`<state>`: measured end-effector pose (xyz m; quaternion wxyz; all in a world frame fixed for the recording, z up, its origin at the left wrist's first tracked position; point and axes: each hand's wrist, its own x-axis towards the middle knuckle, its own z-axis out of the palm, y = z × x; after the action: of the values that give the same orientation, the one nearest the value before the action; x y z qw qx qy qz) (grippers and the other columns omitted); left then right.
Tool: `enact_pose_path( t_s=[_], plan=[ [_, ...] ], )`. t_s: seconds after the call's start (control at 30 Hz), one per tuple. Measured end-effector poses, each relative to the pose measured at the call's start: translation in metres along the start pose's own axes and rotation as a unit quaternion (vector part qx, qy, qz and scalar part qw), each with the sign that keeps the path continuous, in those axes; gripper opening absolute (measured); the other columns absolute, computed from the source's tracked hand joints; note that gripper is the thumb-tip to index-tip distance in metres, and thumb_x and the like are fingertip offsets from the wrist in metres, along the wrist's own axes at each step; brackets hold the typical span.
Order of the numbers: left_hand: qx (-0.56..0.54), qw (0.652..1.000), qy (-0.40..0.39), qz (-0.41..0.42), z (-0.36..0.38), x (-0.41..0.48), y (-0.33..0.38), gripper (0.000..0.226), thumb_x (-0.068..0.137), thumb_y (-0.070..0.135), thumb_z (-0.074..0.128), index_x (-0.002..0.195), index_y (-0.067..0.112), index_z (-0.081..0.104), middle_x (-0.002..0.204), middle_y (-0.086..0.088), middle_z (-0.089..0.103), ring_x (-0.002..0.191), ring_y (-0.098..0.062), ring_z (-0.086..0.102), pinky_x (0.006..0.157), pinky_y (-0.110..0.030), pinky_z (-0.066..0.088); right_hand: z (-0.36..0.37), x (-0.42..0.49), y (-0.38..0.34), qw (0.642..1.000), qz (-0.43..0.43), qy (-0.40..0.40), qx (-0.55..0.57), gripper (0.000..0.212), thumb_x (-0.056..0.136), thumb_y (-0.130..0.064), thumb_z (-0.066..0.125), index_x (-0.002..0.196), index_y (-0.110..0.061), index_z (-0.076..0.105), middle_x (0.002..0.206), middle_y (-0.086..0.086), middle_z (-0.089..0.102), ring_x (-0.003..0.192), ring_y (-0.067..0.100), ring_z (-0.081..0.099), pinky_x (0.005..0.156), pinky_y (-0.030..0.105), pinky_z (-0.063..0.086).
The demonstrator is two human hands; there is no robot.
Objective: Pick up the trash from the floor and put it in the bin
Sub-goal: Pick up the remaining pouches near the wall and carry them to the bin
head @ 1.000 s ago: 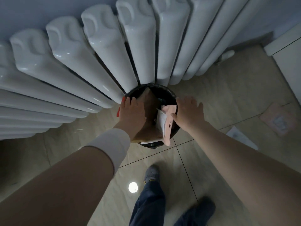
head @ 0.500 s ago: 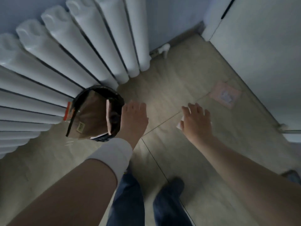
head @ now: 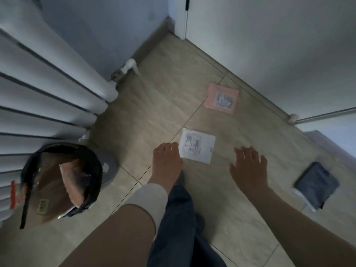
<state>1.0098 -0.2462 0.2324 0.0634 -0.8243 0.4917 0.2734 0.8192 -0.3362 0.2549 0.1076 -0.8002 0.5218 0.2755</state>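
The bin (head: 96, 160), lined with a black bag, stands at the lower left by the radiator and holds brown and pink packaging. A white printed packet (head: 198, 145) lies flat on the tiled floor in the middle. Further off lies a pink packet (head: 221, 98). A dark flat packet (head: 316, 185) rests on the floor at the right. My left hand (head: 166, 160) hovers with its fingers just left of the white packet, holding nothing. My right hand (head: 248, 166) is spread open to the right of that packet, empty.
A white radiator (head: 48, 89) fills the left side, with a pipe fitting (head: 130, 67) at the wall. A white door or cabinet front (head: 269, 45) runs along the right. My legs in dark jeans (head: 179, 218) stand between my arms.
Both hands left the bin and moved right over the floor. The view swung right, so the bin slid to the lower left and the floor packets came into view.
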Motion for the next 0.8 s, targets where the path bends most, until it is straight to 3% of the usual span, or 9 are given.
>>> enact_pose_path(
  t_s=[0.2,0.4,0.63,0.8],
  plan=[
    [0.02,0.999,-0.04,0.03,0.052,0.059,0.006,0.043,0.089,0.027,0.049,0.129,0.014,0.04,0.127,-0.005,0.053,0.118,-0.022,0.048,0.097,-0.031,0.035,0.049,0.047,0.008,0.997,0.045,-0.055,0.026,0.058,0.093,-0.042,0.042,0.144,-0.02,0.027,0.153,0.003,0.029,0.144,0.022,0.019,0.113,0.047,0.021],
    [0.026,0.993,-0.092,0.073,0.121,0.117,0.026,0.052,0.087,0.025,0.053,0.135,0.015,0.035,0.132,-0.006,0.049,0.119,-0.023,0.046,0.099,-0.032,0.033,0.1,0.095,0.019,0.996,0.039,-0.07,0.043,0.059,0.093,-0.042,0.042,0.144,-0.018,0.027,0.153,0.005,0.03,0.145,0.023,0.019,0.113,0.047,0.021],
    [0.054,0.991,-0.082,0.095,0.228,0.249,0.05,0.079,0.081,0.029,0.065,0.145,0.014,0.02,0.149,-0.012,0.028,0.137,-0.028,0.027,0.108,-0.039,0.026,0.197,0.211,0.046,0.998,0.011,-0.045,0.045,0.06,0.093,-0.043,0.041,0.144,-0.016,0.026,0.154,0.006,0.027,0.145,0.024,0.017,0.114,0.048,0.021],
    [0.164,0.967,-0.076,0.181,0.276,0.301,0.041,0.076,0.072,0.024,0.072,0.136,0.014,0.033,0.137,-0.011,0.036,0.125,-0.027,0.034,0.098,-0.039,0.032,0.253,0.27,0.054,0.998,-0.032,-0.044,0.022,0.062,0.093,-0.041,0.042,0.145,-0.016,0.023,0.156,0.007,0.023,0.146,0.026,0.012,0.115,0.051,0.017]
  ],
)
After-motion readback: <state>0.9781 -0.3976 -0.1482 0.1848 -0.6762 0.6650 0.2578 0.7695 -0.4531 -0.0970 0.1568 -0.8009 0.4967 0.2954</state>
